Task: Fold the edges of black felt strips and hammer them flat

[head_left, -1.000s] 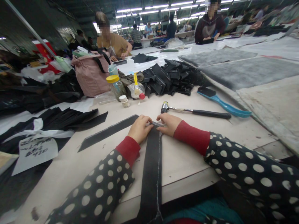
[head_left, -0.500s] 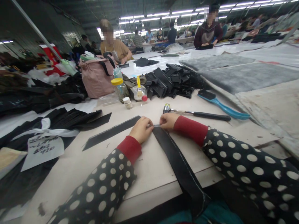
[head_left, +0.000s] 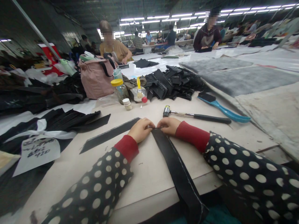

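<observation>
Hands sit close together on the desk [head_left: 146,186], the left hand [head_left: 140,130] and the right hand [head_left: 168,126] nearly touching, their fingertips [head_left: 150,125] pinched on the narrow end of a long black strip [head_left: 179,169]; that strip runs from between them down across the desk and over its near edge, lying mostly flat; it looks like thin, matte fabric or soft leather, though the picture cannot settle which; it would probably handle as light and limp, likely to sag past the edge, so the end or both long edges seem the best places to take hold; a pale, ragged thread line [head_left: 190,182] follows one side; a second black strip [head_left: 108,135] lies slanted just left of the left hand, tapering to a point; beyond the hands rests a hammer [head_left: 197,117] with a metal head and black grip, and a blue-handled brush [head_left: 224,113] lies further right; a jar with a yellow lid [head_left: 119,91], a yellow-handled paintbrush [head_left: 139,89] and a small white-capped pot [head_left: 127,104] stand near a heap of black pieces [head_left: 171,84]; red cuffs [head_left: 192,136] show below spotted sleeves [head_left: 243,171].
</observation>
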Available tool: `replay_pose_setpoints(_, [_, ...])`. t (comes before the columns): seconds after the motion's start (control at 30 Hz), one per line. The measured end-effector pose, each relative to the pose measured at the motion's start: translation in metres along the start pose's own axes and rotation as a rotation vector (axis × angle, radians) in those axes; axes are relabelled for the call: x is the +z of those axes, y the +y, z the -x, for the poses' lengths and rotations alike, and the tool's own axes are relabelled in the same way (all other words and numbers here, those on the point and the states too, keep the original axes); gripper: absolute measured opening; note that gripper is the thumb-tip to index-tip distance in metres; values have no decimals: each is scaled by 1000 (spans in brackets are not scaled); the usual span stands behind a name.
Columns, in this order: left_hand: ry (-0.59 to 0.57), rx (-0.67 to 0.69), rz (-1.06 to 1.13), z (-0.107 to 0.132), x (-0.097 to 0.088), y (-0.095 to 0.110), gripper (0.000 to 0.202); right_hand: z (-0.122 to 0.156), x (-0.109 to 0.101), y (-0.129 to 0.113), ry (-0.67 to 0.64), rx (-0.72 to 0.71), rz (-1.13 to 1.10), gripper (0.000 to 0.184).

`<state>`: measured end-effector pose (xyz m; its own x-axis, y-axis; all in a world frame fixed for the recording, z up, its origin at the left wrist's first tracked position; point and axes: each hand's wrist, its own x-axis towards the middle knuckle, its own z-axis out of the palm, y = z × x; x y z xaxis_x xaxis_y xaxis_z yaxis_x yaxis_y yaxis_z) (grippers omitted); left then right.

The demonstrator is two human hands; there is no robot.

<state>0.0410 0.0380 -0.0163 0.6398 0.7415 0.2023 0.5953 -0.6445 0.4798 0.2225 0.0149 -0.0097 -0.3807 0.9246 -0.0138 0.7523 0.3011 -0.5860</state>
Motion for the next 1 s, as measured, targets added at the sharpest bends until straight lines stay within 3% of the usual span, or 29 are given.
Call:
replay_pose_setpoints(0.3, [-42, 208, -153, 4, -3, -2, 21, 0, 3, 1, 36, -268, 288, 27])
replay_pose_setpoints(0.47, [-104, 321, -313, 11, -6, -5, 27, 4, 1, -8, -20, -345, 488, 27])
replay_pose_setpoints(0.77, [-88, 274, -265, 21, -13, -12, 22, 13, -3, -18, -98, -290, 652, 22])
replay_pose_setpoints(1.0, [-4, 210, -165, 5, -6, 12, 23, 13, -1, -14, -47, -281, 608, 24])
